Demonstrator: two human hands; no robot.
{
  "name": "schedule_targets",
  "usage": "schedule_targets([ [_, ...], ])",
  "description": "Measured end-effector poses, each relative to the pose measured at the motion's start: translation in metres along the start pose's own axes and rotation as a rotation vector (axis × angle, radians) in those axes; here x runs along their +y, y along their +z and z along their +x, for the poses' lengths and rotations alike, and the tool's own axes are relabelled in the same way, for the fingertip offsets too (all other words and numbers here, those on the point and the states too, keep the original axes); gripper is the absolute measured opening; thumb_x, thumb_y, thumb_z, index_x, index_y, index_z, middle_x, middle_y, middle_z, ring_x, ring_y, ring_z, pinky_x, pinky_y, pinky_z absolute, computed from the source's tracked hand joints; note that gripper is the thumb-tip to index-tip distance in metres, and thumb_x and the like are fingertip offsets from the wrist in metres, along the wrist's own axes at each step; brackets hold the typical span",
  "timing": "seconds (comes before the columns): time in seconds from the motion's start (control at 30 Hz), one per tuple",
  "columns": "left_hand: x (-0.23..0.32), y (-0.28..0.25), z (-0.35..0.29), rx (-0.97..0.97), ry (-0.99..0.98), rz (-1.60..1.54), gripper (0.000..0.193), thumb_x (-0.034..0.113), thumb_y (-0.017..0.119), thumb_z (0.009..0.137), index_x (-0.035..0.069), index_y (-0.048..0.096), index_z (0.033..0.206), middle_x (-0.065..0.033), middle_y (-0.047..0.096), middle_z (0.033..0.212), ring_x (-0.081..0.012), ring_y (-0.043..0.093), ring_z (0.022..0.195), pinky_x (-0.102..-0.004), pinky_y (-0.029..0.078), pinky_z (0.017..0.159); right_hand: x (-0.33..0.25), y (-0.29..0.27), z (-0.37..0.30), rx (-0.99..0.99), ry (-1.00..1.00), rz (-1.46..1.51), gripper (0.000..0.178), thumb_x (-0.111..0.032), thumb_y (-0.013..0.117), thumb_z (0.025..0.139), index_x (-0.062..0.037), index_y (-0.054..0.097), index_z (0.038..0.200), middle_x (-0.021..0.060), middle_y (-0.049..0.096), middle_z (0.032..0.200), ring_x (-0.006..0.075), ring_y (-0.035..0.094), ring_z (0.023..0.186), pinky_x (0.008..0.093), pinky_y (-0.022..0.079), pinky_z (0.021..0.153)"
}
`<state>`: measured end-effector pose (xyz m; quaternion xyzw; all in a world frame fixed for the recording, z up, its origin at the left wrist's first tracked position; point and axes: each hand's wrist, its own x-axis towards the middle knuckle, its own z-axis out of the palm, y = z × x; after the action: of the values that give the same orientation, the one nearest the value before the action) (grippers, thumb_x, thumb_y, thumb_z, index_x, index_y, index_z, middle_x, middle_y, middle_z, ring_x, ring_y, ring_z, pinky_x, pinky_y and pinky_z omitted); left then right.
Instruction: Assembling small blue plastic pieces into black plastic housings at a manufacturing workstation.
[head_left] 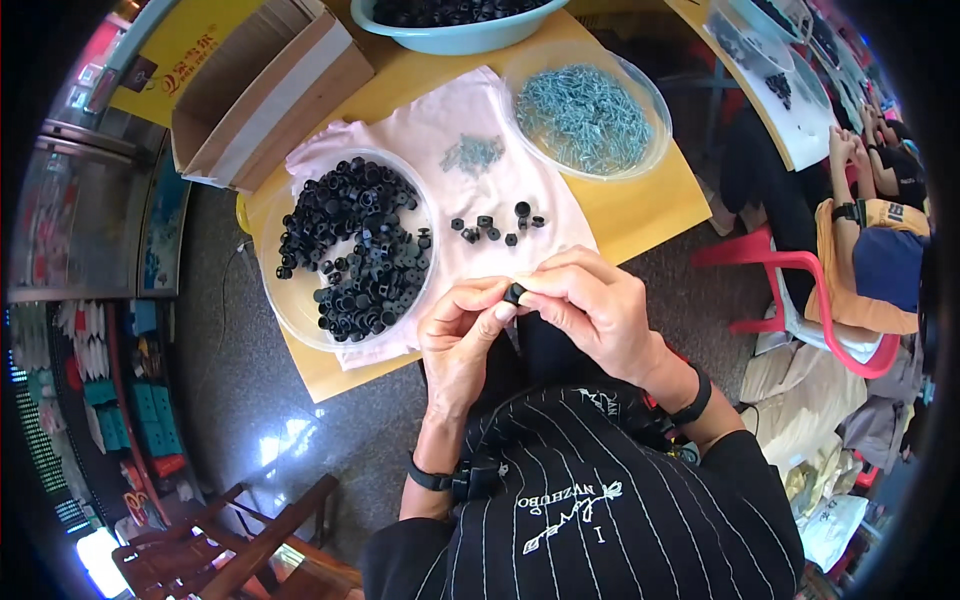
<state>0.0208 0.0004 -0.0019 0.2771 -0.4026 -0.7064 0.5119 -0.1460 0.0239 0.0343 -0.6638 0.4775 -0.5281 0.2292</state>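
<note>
Small black part [514, 293] seen between both hands, held up in front of the torso, near the table's close edge. Its left side is gripped by thumb and forefinger of the left hand [462, 322]; its right side is pinched by the fingertips of the right hand [595, 305]. Both hands closed narrowly on the one piece; its finer detail is covered by the fingers.

Just beyond, a loose cluster of black pieces [484, 222] is scattered on a pale pink cloth [425, 118]. Farther up the cloth, a small heap of thin metal pieces [473, 155] is laid out. To the left, a round clear tub [287, 308] is partly filled with similar black parts; at upper right, a second clear tub [661, 140] is loaded with thin metal pieces. A cardboard box [280, 112] and a light-blue basin [460, 39] are placed along the far side of the yellow-topped table [655, 208].
</note>
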Motion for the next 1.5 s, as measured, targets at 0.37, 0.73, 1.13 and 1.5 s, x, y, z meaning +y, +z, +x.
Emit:
schedule_targets([
  [0.37,-0.006,0.001,-0.002,0.012,-0.158,-0.171,0.012,0.003,0.066,0.089,0.003,0.066,0.101,-0.0098,0.068,0.107,-0.0127,0.062,0.094,-0.0261,0.048,0.083,0.002,0.001,-0.004,-0.008,-0.119,-0.203,0.031,0.000,0.076,0.071,-0.0016,0.064,0.099,0.0086,0.060,0.087,0.0230,0.061,0.077,0.0318,0.052,0.067],
  [0.73,-0.011,0.018,-0.005,0.068,-0.195,-0.279,0.007,0.006,0.066,0.091,0.004,0.064,0.097,-0.0076,0.068,0.108,-0.0093,0.061,0.092,-0.0241,0.047,0.082,0.002,-0.001,-0.007,0.007,-0.210,-0.327,0.032,0.002,0.075,0.069,0.0013,0.064,0.099,0.0094,0.058,0.085,0.0246,0.061,0.075,0.0328,0.052,0.066],
  [1.13,-0.014,0.030,0.001,0.050,-0.195,-0.333,0.012,0.005,0.064,0.092,0.004,0.064,0.104,-0.0087,0.067,0.108,-0.0140,0.064,0.100,-0.0292,0.049,0.094,0.007,-0.010,-0.008,0.084,0.048,-0.140,0.028,0.006,0.074,0.071,-0.0011,0.065,0.097,0.0060,0.055,0.077,0.0162,0.057,0.064,0.0277,0.048,0.057],
  [1.5,-0.012,0.016,0.001,0.080,0.007,0.011,0.023,-0.004,0.068,0.086,0.002,0.064,0.108,-0.0084,0.065,0.113,-0.0109,0.062,0.094,-0.0235,0.049,0.073,0.000,-0.025,-0.001,-0.138,0.310,0.244,0.018,0.000,0.066,0.087,0.0010,0.067,0.106,0.0067,0.063,0.084,0.0097,0.063,0.069,0.0228,0.050,0.060],
])
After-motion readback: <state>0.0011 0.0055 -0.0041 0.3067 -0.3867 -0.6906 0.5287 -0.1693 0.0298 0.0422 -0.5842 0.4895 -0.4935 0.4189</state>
